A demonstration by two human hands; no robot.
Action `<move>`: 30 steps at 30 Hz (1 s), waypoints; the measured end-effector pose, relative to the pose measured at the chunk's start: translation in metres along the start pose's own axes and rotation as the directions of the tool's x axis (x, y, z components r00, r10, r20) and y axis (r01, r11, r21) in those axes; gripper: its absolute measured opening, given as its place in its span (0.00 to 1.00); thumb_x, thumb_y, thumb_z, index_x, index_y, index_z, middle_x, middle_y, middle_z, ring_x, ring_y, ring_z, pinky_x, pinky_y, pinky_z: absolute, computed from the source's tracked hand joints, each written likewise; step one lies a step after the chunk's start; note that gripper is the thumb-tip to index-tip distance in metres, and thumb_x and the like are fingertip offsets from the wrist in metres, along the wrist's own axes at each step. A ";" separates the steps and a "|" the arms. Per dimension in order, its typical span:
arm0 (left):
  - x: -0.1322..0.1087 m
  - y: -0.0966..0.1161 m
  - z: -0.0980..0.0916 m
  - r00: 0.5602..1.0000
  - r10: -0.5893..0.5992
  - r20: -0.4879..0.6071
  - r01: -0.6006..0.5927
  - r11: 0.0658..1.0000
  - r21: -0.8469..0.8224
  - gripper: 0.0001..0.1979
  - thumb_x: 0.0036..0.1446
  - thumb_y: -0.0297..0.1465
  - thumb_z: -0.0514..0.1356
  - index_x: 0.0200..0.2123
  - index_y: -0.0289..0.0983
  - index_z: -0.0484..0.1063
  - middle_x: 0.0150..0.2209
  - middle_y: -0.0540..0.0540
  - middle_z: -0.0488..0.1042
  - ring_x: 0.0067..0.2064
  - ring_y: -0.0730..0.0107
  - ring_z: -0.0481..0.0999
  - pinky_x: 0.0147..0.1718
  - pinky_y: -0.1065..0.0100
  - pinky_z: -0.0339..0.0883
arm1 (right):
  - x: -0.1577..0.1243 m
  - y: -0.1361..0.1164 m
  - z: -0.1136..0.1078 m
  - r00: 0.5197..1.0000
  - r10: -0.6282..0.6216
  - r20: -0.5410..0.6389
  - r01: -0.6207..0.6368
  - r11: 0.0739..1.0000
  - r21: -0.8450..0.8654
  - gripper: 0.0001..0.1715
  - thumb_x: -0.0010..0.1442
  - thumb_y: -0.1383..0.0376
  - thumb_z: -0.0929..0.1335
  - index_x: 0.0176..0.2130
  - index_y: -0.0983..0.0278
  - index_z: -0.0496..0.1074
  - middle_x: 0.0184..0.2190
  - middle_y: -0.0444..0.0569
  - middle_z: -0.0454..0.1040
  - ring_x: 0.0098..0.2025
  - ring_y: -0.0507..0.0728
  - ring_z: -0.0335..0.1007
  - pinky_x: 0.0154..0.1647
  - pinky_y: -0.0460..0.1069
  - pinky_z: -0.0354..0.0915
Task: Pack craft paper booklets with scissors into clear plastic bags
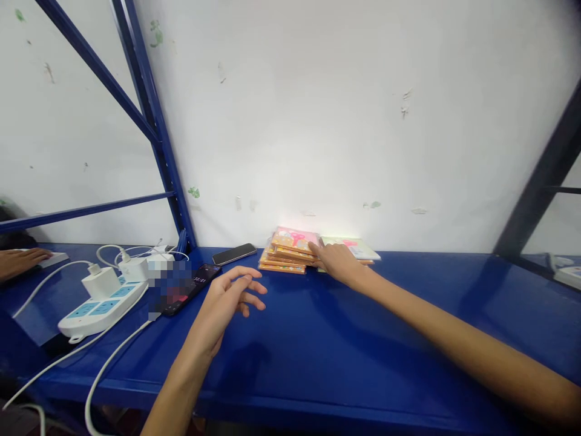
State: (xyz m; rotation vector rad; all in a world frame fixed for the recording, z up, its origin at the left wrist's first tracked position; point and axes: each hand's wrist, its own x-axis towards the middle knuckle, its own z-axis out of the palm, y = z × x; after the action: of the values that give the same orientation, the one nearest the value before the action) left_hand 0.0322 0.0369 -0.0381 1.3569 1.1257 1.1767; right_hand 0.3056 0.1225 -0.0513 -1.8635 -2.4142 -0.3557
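Against the wall, a stack of flat, clear-wrapped packets with orange edges lies on the blue table. A pink scissors shape shows on the top packet. My right hand grips the right edge of the upper packets, its thumb on the near side and its other fingers partly hidden. Behind that hand lies a pale green packet, partly covered. My left hand hovers over the table left of the stack, holding nothing, with fingers loosely bent and apart.
Left of the stack lie a dark phone and a second phone on a charging cable. A white power strip holds chargers and loose cables. Blue frame posts stand at the left. Another person's hand is at far left.
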 end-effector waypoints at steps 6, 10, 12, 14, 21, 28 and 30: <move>-0.001 0.003 0.001 1.000 0.009 -0.014 -0.008 1.000 0.013 0.15 0.57 0.41 0.62 0.40 0.35 0.73 0.30 0.47 0.80 0.26 0.70 0.78 0.22 0.73 0.60 | 0.002 -0.007 0.003 1.000 -0.012 -0.019 0.010 0.994 -0.107 0.26 0.67 0.78 0.60 0.62 0.68 0.62 0.50 0.68 0.75 0.44 0.65 0.77 0.39 0.53 0.63; -0.002 0.004 0.001 1.000 0.011 -0.009 -0.011 1.000 0.018 0.16 0.56 0.41 0.62 0.40 0.35 0.73 0.30 0.47 0.79 0.25 0.70 0.78 0.21 0.73 0.60 | 0.011 -0.011 0.000 0.999 -0.030 -0.039 0.026 0.996 -0.087 0.24 0.68 0.76 0.61 0.61 0.67 0.62 0.45 0.64 0.77 0.45 0.65 0.76 0.38 0.52 0.61; -0.001 0.003 0.000 1.000 0.014 -0.002 -0.014 1.000 0.020 0.16 0.55 0.42 0.62 0.40 0.35 0.73 0.29 0.47 0.79 0.25 0.70 0.78 0.21 0.73 0.60 | 0.015 -0.014 -0.001 0.998 -0.033 -0.045 0.030 0.998 -0.060 0.22 0.68 0.74 0.61 0.60 0.66 0.63 0.42 0.62 0.78 0.45 0.64 0.75 0.38 0.51 0.61; -0.001 0.002 -0.001 1.000 0.017 0.006 -0.017 1.000 0.021 0.16 0.55 0.41 0.62 0.40 0.35 0.73 0.29 0.47 0.79 0.25 0.70 0.78 0.21 0.73 0.60 | 0.016 -0.014 -0.002 0.998 -0.034 -0.049 0.033 0.999 -0.024 0.21 0.69 0.72 0.62 0.60 0.65 0.64 0.42 0.61 0.78 0.44 0.64 0.75 0.38 0.51 0.60; -0.001 0.003 -0.001 1.000 0.013 0.021 -0.014 0.999 0.029 0.15 0.55 0.41 0.62 0.39 0.36 0.74 0.29 0.47 0.79 0.24 0.70 0.77 0.21 0.73 0.60 | 0.009 -0.012 0.002 0.999 0.029 -0.044 -0.022 0.987 0.161 0.30 0.71 0.57 0.62 0.67 0.66 0.56 0.47 0.62 0.77 0.46 0.65 0.75 0.39 0.51 0.61; 0.000 0.002 -0.001 0.999 0.008 0.039 -0.009 0.999 0.044 0.13 0.56 0.40 0.61 0.39 0.36 0.73 0.29 0.47 0.79 0.24 0.70 0.77 0.21 0.73 0.60 | 0.009 -0.014 0.007 0.998 0.054 -0.015 -0.048 0.957 0.285 0.33 0.68 0.64 0.66 0.68 0.66 0.56 0.42 0.57 0.79 0.42 0.62 0.76 0.40 0.49 0.62; 0.001 0.000 -0.001 0.999 0.007 0.047 -0.009 0.999 0.051 0.13 0.57 0.39 0.60 0.40 0.36 0.73 0.29 0.47 0.79 0.25 0.71 0.77 0.21 0.73 0.61 | 0.011 -0.013 0.012 0.998 0.058 -0.035 -0.046 0.957 0.285 0.35 0.67 0.67 0.66 0.69 0.66 0.55 0.42 0.58 0.79 0.45 0.63 0.76 0.43 0.50 0.61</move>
State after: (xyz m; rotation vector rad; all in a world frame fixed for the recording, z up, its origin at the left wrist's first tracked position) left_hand 0.0315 0.0375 -0.0381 1.4225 1.1246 1.1227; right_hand 0.2911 0.1321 -0.0627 -1.7690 -2.2424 -0.0395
